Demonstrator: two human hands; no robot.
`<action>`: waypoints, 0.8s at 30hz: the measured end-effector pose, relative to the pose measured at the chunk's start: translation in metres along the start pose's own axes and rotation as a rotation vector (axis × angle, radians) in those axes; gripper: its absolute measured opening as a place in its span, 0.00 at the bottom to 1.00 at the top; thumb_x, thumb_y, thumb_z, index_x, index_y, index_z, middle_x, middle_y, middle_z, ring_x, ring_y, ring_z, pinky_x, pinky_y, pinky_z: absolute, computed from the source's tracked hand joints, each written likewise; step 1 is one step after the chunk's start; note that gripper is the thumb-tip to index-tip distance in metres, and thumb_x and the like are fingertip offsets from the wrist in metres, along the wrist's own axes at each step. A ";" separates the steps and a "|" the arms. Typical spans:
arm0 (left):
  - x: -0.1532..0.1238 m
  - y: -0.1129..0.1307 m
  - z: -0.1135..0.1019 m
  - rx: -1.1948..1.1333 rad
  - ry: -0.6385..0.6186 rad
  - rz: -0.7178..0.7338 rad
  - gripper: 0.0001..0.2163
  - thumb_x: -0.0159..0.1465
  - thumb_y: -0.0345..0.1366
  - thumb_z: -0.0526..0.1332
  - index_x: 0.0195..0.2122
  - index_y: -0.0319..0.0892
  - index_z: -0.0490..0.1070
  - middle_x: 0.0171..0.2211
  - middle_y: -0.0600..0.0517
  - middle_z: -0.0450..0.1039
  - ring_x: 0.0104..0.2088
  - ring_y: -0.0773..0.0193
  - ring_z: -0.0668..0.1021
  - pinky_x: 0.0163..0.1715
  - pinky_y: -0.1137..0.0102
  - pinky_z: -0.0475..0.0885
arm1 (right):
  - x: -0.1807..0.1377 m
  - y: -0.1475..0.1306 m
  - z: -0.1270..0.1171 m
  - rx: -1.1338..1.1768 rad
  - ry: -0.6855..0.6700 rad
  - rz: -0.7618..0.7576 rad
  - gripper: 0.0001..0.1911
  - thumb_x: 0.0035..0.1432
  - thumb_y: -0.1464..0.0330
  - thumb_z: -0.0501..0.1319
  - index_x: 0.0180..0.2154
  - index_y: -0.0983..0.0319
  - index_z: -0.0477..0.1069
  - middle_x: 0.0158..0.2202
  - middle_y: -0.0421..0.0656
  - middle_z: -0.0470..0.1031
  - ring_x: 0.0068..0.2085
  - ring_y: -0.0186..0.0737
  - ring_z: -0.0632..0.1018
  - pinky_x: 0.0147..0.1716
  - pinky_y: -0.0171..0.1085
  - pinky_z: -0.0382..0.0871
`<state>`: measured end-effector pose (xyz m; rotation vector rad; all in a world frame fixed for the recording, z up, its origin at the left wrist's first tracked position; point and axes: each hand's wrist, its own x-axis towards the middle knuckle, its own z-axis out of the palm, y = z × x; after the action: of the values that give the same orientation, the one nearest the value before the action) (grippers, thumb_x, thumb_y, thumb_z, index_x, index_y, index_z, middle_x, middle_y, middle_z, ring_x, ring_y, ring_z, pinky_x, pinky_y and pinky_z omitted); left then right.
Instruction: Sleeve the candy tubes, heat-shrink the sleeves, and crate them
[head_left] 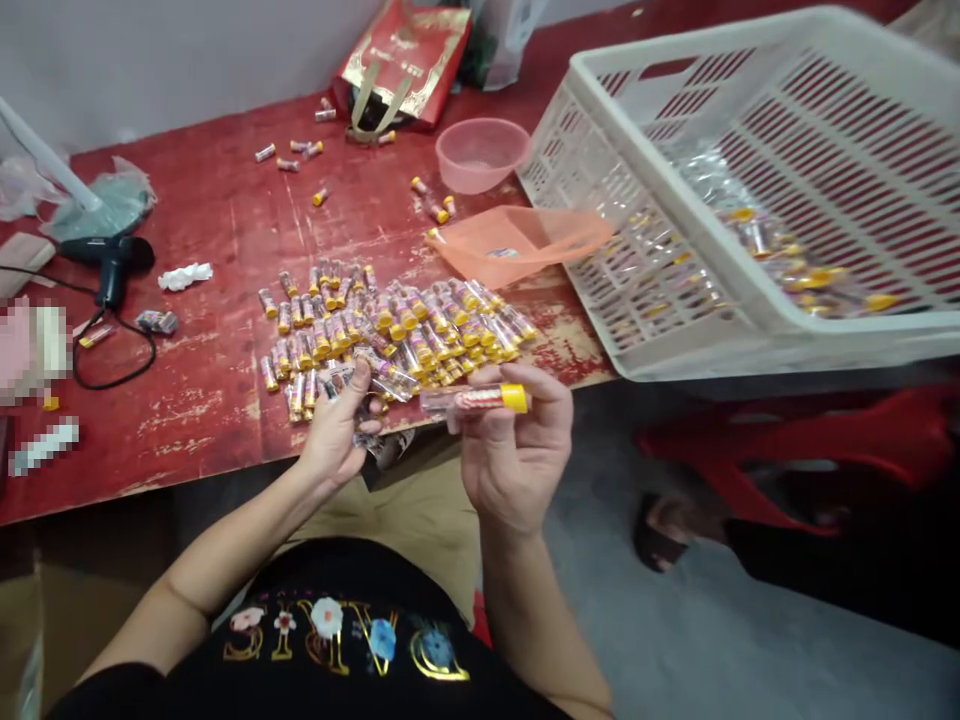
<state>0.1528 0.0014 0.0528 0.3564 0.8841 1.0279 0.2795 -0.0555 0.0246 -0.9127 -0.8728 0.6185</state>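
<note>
My right hand is closed around a small clear tube with a yellow cap, held level in front of me at the table's near edge. My left hand is closed on clear plastic wrapping just left of it, thumb raised. Right behind both hands, a pile of several similar yellow-capped tubes lies on the worn red table.
A white slatted plastic crate holding wrapped tubes sits at the right. Behind the pile lie an orange plastic bag, a pink bowl and a red gift bag. A black heat gun with cord rests at left.
</note>
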 end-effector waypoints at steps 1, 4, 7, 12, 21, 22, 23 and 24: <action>-0.001 0.000 0.001 0.004 -0.010 -0.010 0.30 0.38 0.44 0.83 0.33 0.40 0.65 0.25 0.61 0.65 0.20 0.79 0.68 0.14 0.85 0.54 | -0.001 0.002 0.002 -0.049 0.005 -0.005 0.15 0.66 0.57 0.63 0.52 0.50 0.70 0.43 0.42 0.73 0.33 0.33 0.76 0.30 0.34 0.74; -0.002 -0.001 0.001 0.016 -0.025 -0.027 0.30 0.39 0.44 0.83 0.33 0.40 0.65 0.25 0.61 0.66 0.20 0.79 0.68 0.14 0.85 0.54 | -0.005 0.009 0.000 -0.218 0.031 -0.062 0.15 0.66 0.59 0.62 0.52 0.52 0.70 0.46 0.46 0.75 0.40 0.39 0.80 0.37 0.39 0.78; -0.002 -0.002 -0.002 0.048 -0.042 -0.016 0.30 0.40 0.47 0.82 0.35 0.40 0.67 0.25 0.60 0.67 0.20 0.77 0.70 0.14 0.84 0.53 | -0.016 0.013 -0.005 -0.320 -0.003 -0.201 0.14 0.63 0.65 0.66 0.51 0.52 0.74 0.47 0.46 0.76 0.49 0.45 0.80 0.45 0.45 0.80; -0.004 -0.006 -0.008 0.184 -0.112 0.031 0.25 0.49 0.50 0.78 0.32 0.39 0.67 0.20 0.58 0.68 0.15 0.78 0.65 0.12 0.83 0.50 | -0.030 0.013 -0.007 -0.369 -0.161 -0.181 0.22 0.66 0.72 0.60 0.59 0.50 0.74 0.53 0.47 0.78 0.54 0.47 0.80 0.52 0.50 0.79; -0.014 -0.012 -0.012 0.256 -0.162 0.221 0.27 0.57 0.43 0.76 0.56 0.45 0.72 0.25 0.60 0.71 0.14 0.78 0.67 0.12 0.80 0.55 | -0.021 0.007 0.007 -0.408 -0.034 -0.122 0.17 0.61 0.73 0.67 0.49 0.49 0.82 0.40 0.42 0.78 0.39 0.38 0.80 0.39 0.39 0.79; -0.015 -0.012 -0.012 0.256 -0.158 0.223 0.30 0.56 0.44 0.76 0.58 0.46 0.71 0.26 0.60 0.72 0.14 0.78 0.67 0.12 0.79 0.55 | -0.021 0.007 0.008 -0.417 -0.012 -0.126 0.16 0.61 0.73 0.68 0.47 0.49 0.82 0.39 0.42 0.78 0.39 0.38 0.80 0.38 0.39 0.79; -0.016 -0.012 -0.012 0.255 -0.154 0.223 0.31 0.56 0.44 0.76 0.60 0.47 0.70 0.26 0.59 0.72 0.14 0.78 0.67 0.12 0.79 0.55 | -0.021 0.007 0.009 -0.426 0.006 -0.129 0.14 0.60 0.72 0.68 0.46 0.50 0.83 0.39 0.42 0.78 0.38 0.38 0.80 0.37 0.39 0.79; -0.016 -0.012 -0.012 0.252 -0.151 0.222 0.33 0.55 0.44 0.76 0.61 0.47 0.70 0.27 0.59 0.73 0.14 0.78 0.67 0.12 0.79 0.55 | -0.021 0.007 0.010 -0.432 0.020 -0.132 0.14 0.60 0.72 0.69 0.45 0.50 0.83 0.38 0.42 0.78 0.37 0.38 0.80 0.36 0.39 0.79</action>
<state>0.1464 -0.0199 0.0454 0.7486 0.8517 1.0784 0.2592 -0.0640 0.0140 -1.2345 -1.0614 0.3086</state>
